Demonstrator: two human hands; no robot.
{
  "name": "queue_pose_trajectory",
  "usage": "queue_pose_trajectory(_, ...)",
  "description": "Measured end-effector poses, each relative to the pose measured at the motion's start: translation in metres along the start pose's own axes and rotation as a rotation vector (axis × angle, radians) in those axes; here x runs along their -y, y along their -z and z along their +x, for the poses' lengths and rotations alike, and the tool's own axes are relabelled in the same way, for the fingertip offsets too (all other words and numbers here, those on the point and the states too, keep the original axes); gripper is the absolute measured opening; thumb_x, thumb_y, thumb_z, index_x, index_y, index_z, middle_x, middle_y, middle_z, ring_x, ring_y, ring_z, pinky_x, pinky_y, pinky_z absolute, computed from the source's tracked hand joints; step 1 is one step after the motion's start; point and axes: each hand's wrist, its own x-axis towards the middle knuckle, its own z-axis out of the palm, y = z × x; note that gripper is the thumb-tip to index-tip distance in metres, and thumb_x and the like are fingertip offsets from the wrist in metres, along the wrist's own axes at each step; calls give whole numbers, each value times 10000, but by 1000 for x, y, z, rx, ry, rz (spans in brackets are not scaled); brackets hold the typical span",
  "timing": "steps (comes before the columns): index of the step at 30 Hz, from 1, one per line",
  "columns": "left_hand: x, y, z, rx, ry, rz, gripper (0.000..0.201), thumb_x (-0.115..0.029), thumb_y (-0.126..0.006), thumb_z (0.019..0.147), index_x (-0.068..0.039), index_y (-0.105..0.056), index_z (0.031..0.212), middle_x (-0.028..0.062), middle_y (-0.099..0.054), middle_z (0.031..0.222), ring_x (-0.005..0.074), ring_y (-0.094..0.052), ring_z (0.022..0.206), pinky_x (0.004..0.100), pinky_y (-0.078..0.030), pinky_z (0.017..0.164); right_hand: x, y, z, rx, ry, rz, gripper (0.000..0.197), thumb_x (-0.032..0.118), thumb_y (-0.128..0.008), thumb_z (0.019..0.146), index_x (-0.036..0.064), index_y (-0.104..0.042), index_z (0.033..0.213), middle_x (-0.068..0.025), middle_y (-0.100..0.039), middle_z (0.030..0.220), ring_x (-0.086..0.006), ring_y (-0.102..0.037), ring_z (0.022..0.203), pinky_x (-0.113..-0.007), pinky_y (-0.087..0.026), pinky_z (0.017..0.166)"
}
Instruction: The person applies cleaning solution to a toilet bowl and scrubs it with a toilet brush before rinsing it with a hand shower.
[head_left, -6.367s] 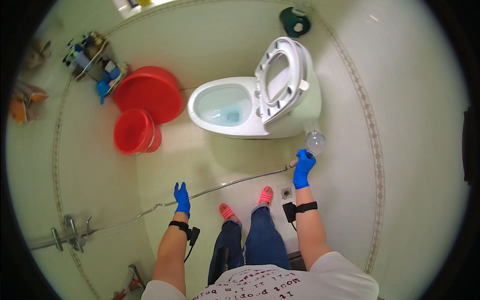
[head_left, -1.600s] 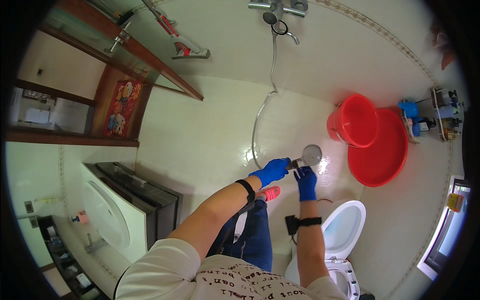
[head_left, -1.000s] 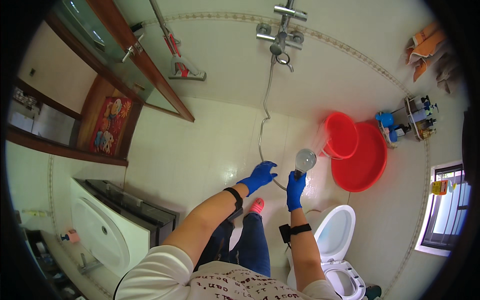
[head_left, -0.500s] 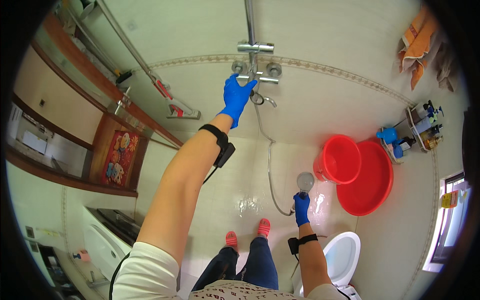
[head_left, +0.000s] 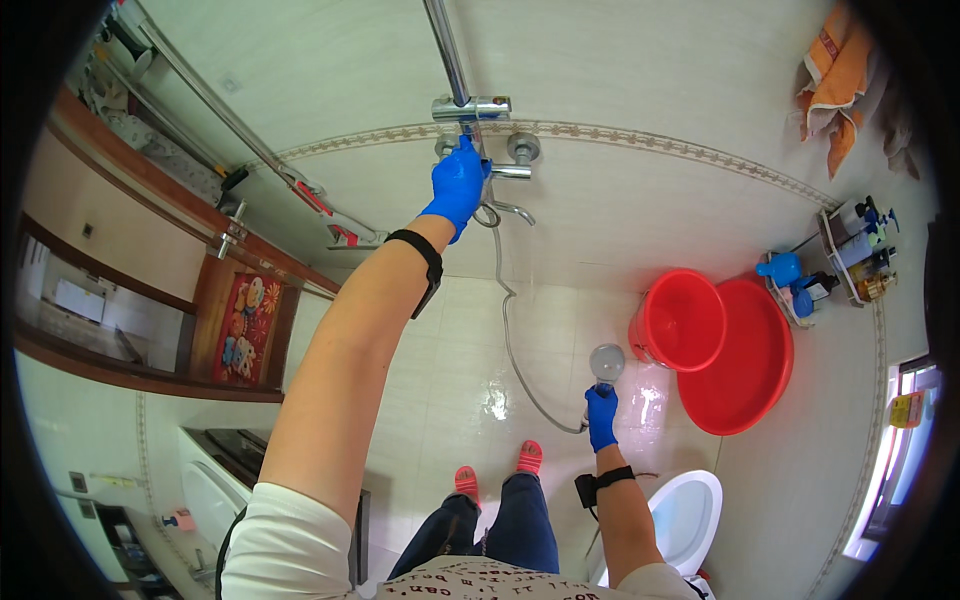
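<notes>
In a blue glove, my left hand (head_left: 456,190) is closed around the left part of the chrome shower mixer tap (head_left: 511,172) on the far wall. Its fingers hide the part gripped. My right hand (head_left: 601,418), gloved in blue too, is low on the right and grips the handle of a round shower head (head_left: 607,361). From that handle a thin metal hose (head_left: 522,375) loops up toward the tap. Beside the shower head stands a deep red bucket (head_left: 682,318).
A wide red basin (head_left: 745,365) lies by the bucket. Bottles crowd a wall rack (head_left: 840,255) at right. The toilet (head_left: 690,515) is near my right forearm. At left, a long-handled floor tool (head_left: 335,220) leans. The tiled floor (head_left: 460,350) has shiny wet patches.
My left hand has gone from spread fingers beside the tap to being closed around it. My right hand still holds the shower head in nearly the same place. The view has shifted slightly.
</notes>
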Motion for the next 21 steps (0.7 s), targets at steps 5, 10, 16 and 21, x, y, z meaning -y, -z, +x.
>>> queue_pose_trajectory(5,-1,3,-3,25,25,-41,490,-302,-544,730,14,-409,1078,177,-569,742,322,-562,658,392,-446,544,-13,-2,1,2,77,-3,109,23,-543,643,73,-455,682,16,-415,532,-77,-381,429,-227,-307,395)
queue_pose_trajectory(10,-16,12,-7,-12,183,-216,580,-380,-571,709,5,-424,1117,187,-573,713,322,-565,661,388,-445,560,-11,5,-3,3,-29,-7,74,55,-549,644,42,-485,678,3,-461,561,-80,-397,477,-251,-344,438)
queue_pose_trajectory(16,-14,10,-6,-76,278,-367,575,-422,-624,651,1,-526,1028,192,-576,701,311,-569,652,362,-445,574,-13,8,-2,-13,49,-56,82,50,-553,634,39,-485,678,3,-464,571,-83,-408,499,-250,-351,458)
queue_pose_trajectory(21,-11,7,-4,-57,269,-247,549,-385,-648,634,-16,-528,1023,184,-579,726,305,-570,659,364,-447,578,-19,8,2,7,13,-12,84,45,-553,632,35,-485,679,3,-470,586,-83,-419,529,-246,-355,483)
